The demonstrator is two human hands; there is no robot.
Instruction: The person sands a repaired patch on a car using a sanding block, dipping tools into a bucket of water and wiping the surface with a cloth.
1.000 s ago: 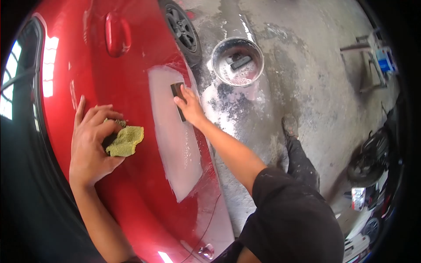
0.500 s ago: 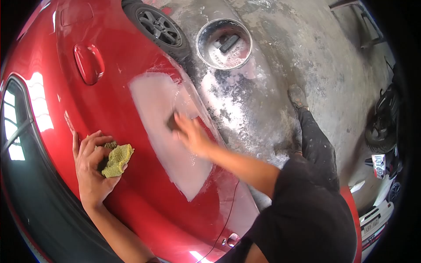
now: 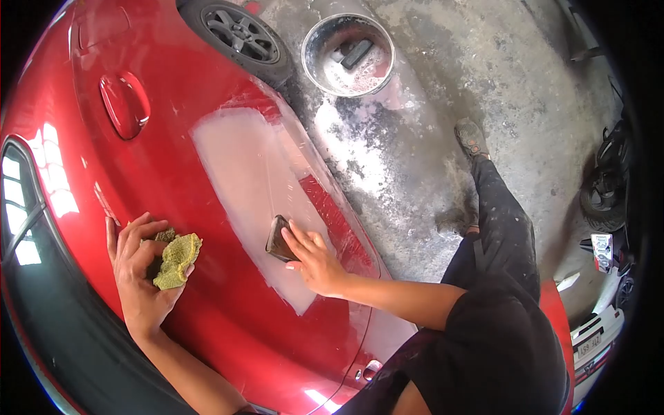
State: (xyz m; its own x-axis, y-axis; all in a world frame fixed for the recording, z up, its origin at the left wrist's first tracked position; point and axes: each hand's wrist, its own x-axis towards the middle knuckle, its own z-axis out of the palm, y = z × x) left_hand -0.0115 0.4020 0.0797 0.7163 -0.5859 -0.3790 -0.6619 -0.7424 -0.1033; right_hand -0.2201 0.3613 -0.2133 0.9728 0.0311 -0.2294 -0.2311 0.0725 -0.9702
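Observation:
My left hand is closed around a crumpled yellow-green scrubbing cloth, just above the red car's side panel. Under the fingers of my right hand is a dark sanding block. It is pressed flat against the lower part of a pale, dull patch on the red panel. Part of the block's far side is hidden by my fingertips. Whitish streaks run over the patch and along its edge.
A round bucket stands on the wet, stained concrete floor beside the wheel. It holds foamy water and a dark block. My shoe rests on the floor. A motorcycle and white car are at right.
My right hand and the sanding block have slid down the patch toward its lower end. My left hand still holds the cloth, almost in the same place. The view has shifted slightly.

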